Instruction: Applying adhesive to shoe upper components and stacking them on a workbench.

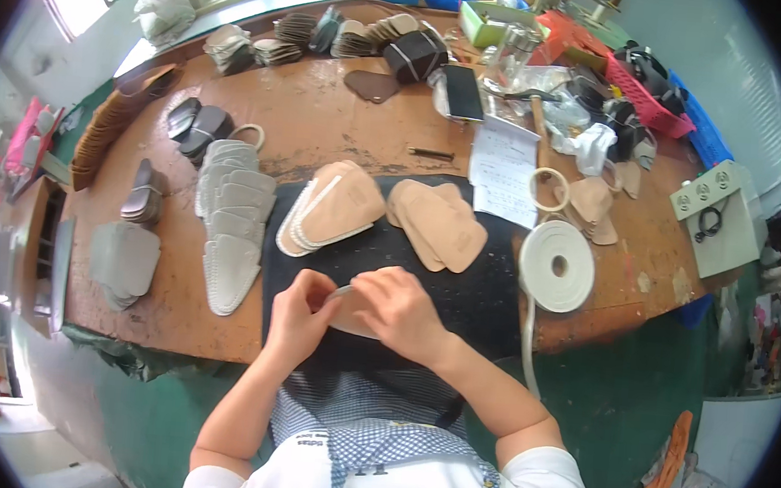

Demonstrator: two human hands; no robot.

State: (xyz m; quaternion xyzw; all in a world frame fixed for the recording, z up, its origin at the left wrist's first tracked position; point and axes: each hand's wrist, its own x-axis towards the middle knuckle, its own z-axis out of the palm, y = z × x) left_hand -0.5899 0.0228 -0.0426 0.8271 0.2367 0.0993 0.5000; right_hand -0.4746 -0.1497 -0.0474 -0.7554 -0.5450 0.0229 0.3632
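Observation:
My left hand (300, 315) pinches one side of a pale flat cut piece (354, 317) over the near part of a black mat (428, 295). The fingers of my right hand (403, 311) are bent over the other side of that piece, hiding much of it. Just beyond my hands lies a fanned stack of tan cut pieces with white edges (334, 207). To its right is a stack of plain tan cut pieces (442, 225). A roll of white tape (557, 266) lies right of the mat, its loose end hanging over the table edge.
Grey cut pieces (231, 231) overlap in a long row at the left of the wooden table (319, 101). A written sheet (505, 166), a hammer (538, 118) and a pink basket (650, 90) are at the right. Several bundles line the far edge, including a tied dark stack (414, 55).

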